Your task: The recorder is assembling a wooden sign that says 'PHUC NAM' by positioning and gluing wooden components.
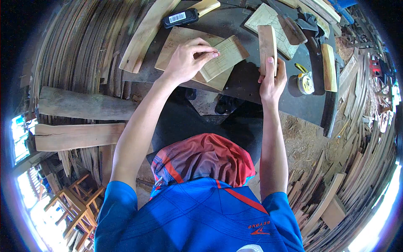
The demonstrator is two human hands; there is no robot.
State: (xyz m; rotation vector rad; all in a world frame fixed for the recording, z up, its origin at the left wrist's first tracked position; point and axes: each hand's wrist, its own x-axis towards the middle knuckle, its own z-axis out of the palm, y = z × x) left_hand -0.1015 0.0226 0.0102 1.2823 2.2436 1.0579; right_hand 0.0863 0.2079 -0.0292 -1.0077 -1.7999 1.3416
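My right hand (273,82) grips the lower end of a short wooden block (266,42), its thumb lying along the near edge and the block pointing away from me. Over the left part of the table, my left hand (189,61) is closed in a pinch; whatever is between its fingertips is too small to make out. Beneath and beside those fingertips lies a small wooden board (226,59) with lines drawn on it. It rests at an angle on a larger flat board (174,44), which my left hand partly covers.
A tape measure (305,83) sits right of my right hand on the dark table (294,103). Farther off lie a marked board (268,21), a black case with a label (181,18) and a curved wooden piece (147,35). Planks (84,103) stand and lie at the left.
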